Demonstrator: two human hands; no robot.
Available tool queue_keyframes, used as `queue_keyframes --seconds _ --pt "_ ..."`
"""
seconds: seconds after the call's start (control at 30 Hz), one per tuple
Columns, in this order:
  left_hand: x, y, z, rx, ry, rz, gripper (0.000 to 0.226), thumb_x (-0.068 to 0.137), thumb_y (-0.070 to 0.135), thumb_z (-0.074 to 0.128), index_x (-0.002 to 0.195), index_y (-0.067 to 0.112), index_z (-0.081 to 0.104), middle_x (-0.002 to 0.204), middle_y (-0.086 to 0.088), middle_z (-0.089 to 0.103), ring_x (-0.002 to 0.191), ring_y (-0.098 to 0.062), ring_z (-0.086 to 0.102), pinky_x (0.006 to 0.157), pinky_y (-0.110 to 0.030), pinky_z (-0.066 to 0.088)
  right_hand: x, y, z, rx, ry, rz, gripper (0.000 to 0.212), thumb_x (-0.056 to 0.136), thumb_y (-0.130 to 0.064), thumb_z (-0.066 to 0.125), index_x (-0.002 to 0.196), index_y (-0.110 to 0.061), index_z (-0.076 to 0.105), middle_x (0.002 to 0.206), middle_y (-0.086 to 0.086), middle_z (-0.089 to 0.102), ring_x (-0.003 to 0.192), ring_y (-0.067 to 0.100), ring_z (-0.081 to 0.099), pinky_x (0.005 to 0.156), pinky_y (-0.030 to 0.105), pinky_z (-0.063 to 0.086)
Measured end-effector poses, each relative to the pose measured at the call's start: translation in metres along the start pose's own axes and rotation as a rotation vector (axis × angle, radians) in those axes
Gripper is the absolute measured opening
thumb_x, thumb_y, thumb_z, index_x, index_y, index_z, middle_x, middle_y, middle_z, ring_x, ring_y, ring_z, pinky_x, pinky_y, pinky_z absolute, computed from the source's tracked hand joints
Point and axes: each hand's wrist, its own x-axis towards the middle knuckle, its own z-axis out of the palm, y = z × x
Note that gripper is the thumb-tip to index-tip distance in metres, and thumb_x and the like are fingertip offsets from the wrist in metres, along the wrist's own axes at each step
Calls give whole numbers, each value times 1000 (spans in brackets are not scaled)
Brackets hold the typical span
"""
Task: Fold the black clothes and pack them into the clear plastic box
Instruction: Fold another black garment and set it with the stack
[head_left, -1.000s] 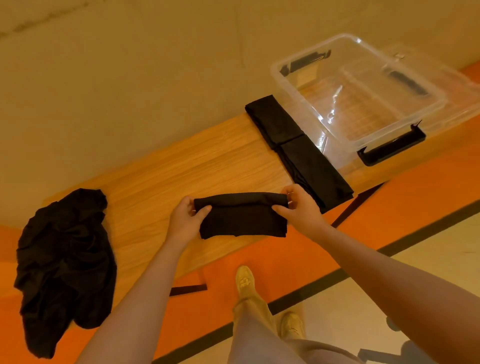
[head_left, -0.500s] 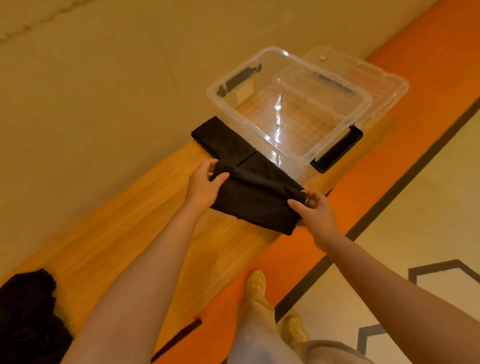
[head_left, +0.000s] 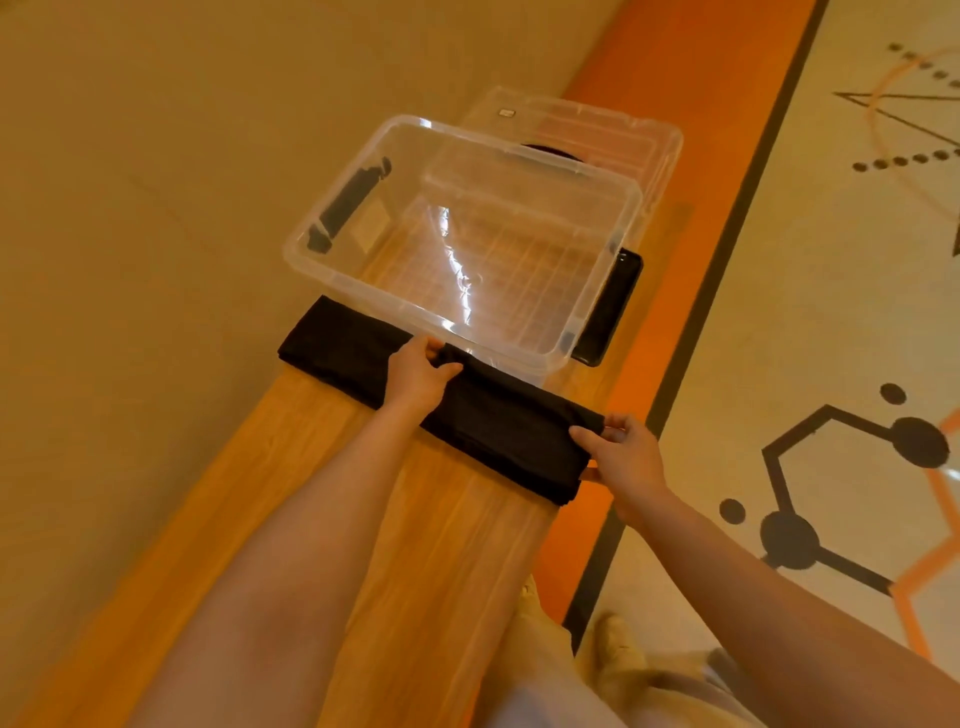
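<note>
We had carried the folded black garment (head_left: 511, 434) across the desk (head_left: 431, 540) to the clear plastic box (head_left: 587, 312), our left hand (head_left: 418, 375) and right hand (head_left: 621, 454) each pinching one end.

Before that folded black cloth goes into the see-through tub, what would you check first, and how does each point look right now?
1. Left hand pinches the folded black garment: ok.
2. Right hand pinches its other end: ok.
3. Clear plastic box has its lid off: ok.
4. Box has nothing inside: ok.
5. Garment is inside the box: not ok; it is in front of the near rim.
6. Fold is neat underneath: cannot tell.
</note>
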Motion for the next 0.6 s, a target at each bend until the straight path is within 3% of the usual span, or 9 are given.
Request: queue_keyframes --seconds 0.13,0.23,0.33,0.4,0.5,0.6 --pt "-1 -5 3 19 1 22 38 90 20 66 125 10 53 122 -6 56 96 -10 48 79 -23 42 -3 5 5 -239 78 -99 41 86 -22 70 120 -17 46 110 2 57 97 23 63 66 36 59" --pt "-8 -5 5 112 106 88 35 92 22 63 124 12 52 122 -5 55 98 -12 52 77 -26 43 -12 7 6 -502 170 -324 50 85 -25 71 126 -15 45 116 1 52 98 19 58 71 26 54" --pt "-22 -10 8 422 319 311 32 93 25 58 121 11 53 119 -6 55 101 -19 56 85 -32 40 -22 14 5 -849 227 -665 51 87 -28 68 131 -12 47 135 6 46 122 23 47 101 37 42" --pt "-36 -16 17 515 366 511 31 92 26 54 118 10 55 116 -8 58 98 -22 58 85 -36 41 -28 19 9 -983 163 -813 50 92 -32 58 136 -13 45 146 7 39 133 23 36 111 41 29" --pt "-49 -29 36 602 196 662 47 95 38 38 130 9 52 135 -11 53 123 -26 51 101 -42 40 -30 30 20 -1135 23 -869 59 99 -43 33 149 -14 28 158 6 19 146 23 15 119 41 8" --pt "-50 -43 41 664 -47 487 71 94 59 16 153 21 12 161 -6 4 148 -22 2 118 -38 2 -22 43 24 -1214 -33 -782 62 100 -52 17 152 -20 15 161 4 7 148 21 -1 118 37 -5"
